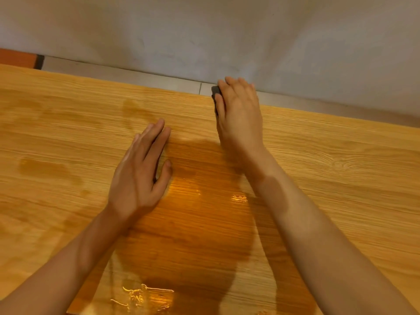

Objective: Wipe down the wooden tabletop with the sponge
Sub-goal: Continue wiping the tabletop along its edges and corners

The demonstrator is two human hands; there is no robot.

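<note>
Head view: right hand (238, 110) grips sponge (215, 90) beneath it; left hand (138, 176) flat.

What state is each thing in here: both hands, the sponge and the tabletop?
Left hand: open, fingers straight, flat on the tabletop.
Right hand: over the sponge at the far edge, fingers curled round it.
Sponge: dark, mostly hidden under the right hand, only its left end showing.
Tabletop: wet, darker and shiny in the middle and near part, with damp streaks at left.
</note>
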